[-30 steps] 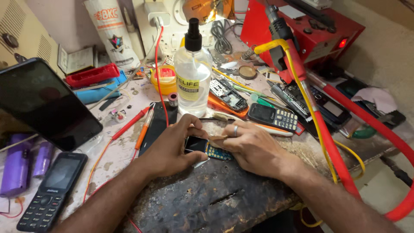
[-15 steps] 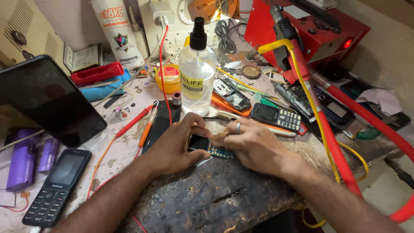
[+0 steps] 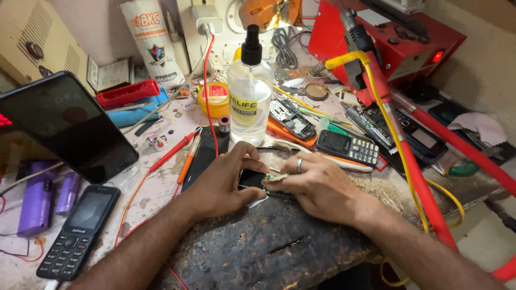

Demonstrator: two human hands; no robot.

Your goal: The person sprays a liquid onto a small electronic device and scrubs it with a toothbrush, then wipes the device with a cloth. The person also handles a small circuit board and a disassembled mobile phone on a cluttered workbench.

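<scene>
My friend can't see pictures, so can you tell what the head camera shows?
Two hands, the left hand and the right hand, together hold a small dark phone part over a worn black mat. Behind them stands a clear spray bottle; a black keypad phone lies left on the cluttered repair bench.

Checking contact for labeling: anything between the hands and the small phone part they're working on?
Nothing visible. The left hand and the right hand both touch the small dark phone part on the worn dark block. The spray bottle and keypad phone stand behind, apart from it.
</scene>
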